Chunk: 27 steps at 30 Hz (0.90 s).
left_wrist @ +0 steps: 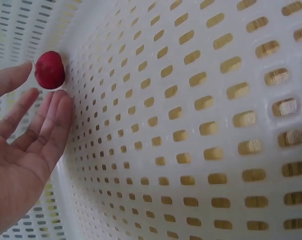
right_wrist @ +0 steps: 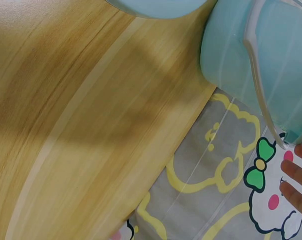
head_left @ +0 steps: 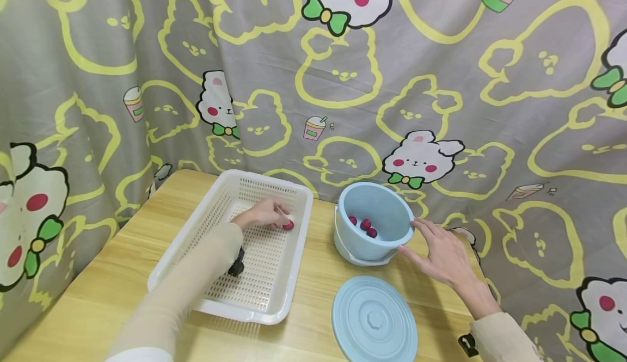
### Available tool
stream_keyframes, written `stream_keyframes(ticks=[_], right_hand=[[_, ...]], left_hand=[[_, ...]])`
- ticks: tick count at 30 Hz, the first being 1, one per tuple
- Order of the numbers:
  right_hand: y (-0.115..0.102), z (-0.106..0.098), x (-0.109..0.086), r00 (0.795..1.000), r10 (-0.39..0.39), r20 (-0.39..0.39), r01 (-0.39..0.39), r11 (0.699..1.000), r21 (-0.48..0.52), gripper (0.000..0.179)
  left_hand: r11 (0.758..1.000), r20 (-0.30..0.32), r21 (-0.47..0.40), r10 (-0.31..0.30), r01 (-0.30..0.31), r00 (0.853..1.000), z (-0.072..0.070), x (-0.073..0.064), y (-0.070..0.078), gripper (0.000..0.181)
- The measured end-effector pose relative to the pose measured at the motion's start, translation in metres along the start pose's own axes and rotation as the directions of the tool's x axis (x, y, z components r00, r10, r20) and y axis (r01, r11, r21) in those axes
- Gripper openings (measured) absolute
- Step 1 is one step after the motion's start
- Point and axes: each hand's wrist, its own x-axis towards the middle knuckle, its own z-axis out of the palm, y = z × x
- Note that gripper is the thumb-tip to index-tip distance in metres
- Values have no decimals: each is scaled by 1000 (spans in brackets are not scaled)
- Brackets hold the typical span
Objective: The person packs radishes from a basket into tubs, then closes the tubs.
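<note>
In the white plastic basket (head_left: 289, 296) my left hand (head_left: 266, 213) reaches down to a small round red fruit (left_wrist: 49, 70) near the far right corner. The left wrist view shows the thumb on one side of the fruit and fairly straight fingers just below it. My right hand (head_left: 441, 253) is at the right side of a light blue bucket (head_left: 350, 245), thumb and fingertips spread right at its rim. Inside the bucket lie several similar red fruits (head_left: 366, 224). From the right wrist, part of the hand shows beside the bucket's white handle (right_wrist: 258, 85).
A round light blue lid (head_left: 374, 318) lies on the wooden table (head_left: 313, 275) in front of the bucket. Behind the table hangs a grey patterned curtain (head_left: 274, 68). Near the right sleeve is a small black object (head_left: 468, 344).
</note>
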Motion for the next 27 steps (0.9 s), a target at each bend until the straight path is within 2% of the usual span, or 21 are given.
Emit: stream_keyframes(ticks=[9, 27], right_hand=[[1, 1, 0, 1000, 7, 2, -7, 1000, 2, 75], [1, -1, 0, 1000, -3, -5, 3, 1000, -10, 74]], left_hand=[[1000, 47, 3, 3, -3, 999, 5, 4, -1, 41], [1000, 33, -3, -16, 16, 999, 8, 5, -1, 27]])
